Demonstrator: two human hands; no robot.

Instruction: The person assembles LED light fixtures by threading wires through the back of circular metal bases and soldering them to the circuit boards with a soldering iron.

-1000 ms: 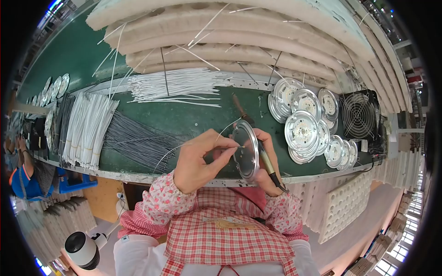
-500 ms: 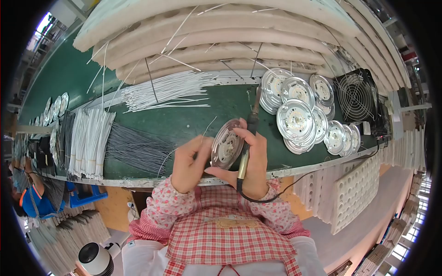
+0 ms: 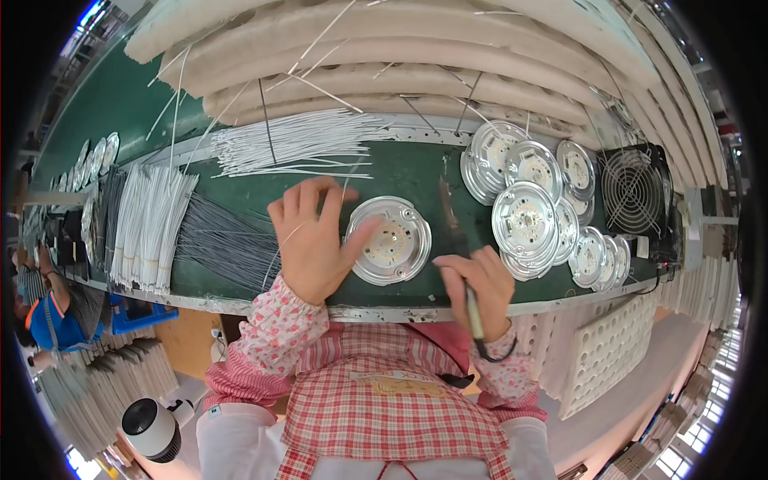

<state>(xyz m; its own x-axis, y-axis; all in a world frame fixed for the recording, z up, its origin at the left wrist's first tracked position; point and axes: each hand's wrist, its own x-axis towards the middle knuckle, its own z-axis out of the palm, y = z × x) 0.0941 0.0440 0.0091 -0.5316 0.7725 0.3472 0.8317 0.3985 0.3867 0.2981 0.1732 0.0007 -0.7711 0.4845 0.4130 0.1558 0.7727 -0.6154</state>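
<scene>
A round, clear-rimmed lamp disc with a small circuit board (image 3: 392, 244) lies flat on the green bench. My left hand (image 3: 314, 240) is at its left edge, thumb reaching over the rim and fingers partly spread. A thin solder wire (image 3: 292, 234) crosses the back of this hand and emerges by the fingertips, apparently held between the fingers. To the disc's right, my right hand (image 3: 482, 288) is closed around a soldering iron (image 3: 456, 232), whose tip points up and away from me.
Stacked lamp discs (image 3: 524, 216) stand at right, beside a black fan (image 3: 632, 188). White wires (image 3: 296, 140) lie at the back; bundled white wires (image 3: 152, 232) and grey wires (image 3: 224, 244) lie left. Pale foam-like slabs (image 3: 400, 40) rise behind the bench. Another person (image 3: 60, 312) is at far left.
The disc, tilted up between both hands before, now lies flat on the bench. My left hand has moved up and left; my right hand has moved right with the soldering iron.
</scene>
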